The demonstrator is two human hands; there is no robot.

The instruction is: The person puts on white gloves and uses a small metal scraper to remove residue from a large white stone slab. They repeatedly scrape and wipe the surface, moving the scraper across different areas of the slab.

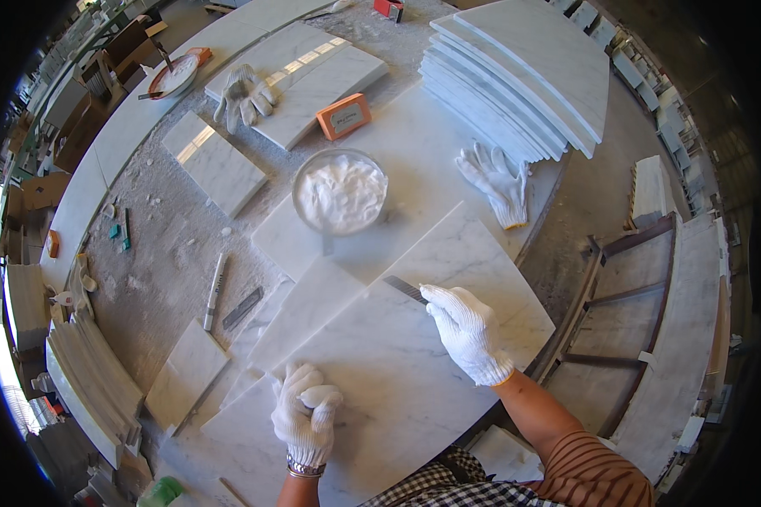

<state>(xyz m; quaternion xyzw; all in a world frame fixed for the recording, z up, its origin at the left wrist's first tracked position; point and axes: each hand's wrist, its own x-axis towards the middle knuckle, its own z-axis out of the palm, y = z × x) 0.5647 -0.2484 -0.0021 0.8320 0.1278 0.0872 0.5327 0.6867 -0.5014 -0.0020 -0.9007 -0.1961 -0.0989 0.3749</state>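
A large white marble slab with grey veins [380,355] lies in front of me. My right hand [467,331], in a white knit glove, grips a thin grey scraper blade [405,289], which touches the slab's upper face. My left hand [305,410], gloved the same way, sits on the slab's left part with its fingers curled; whatever they may hold is hidden. Beyond the slab stands a clear round bowl [297,199] of white paste [340,191]. A smaller marble piece [309,317] lies against the large slab's left side.
Curved marble slabs [516,80] are stacked at the far right, with a loose white glove [496,181] before them. An orange box [344,116] and another glove [245,97] lie farther back. A marker [216,291] and a second grey blade [243,308] lie on the dusty table at left.
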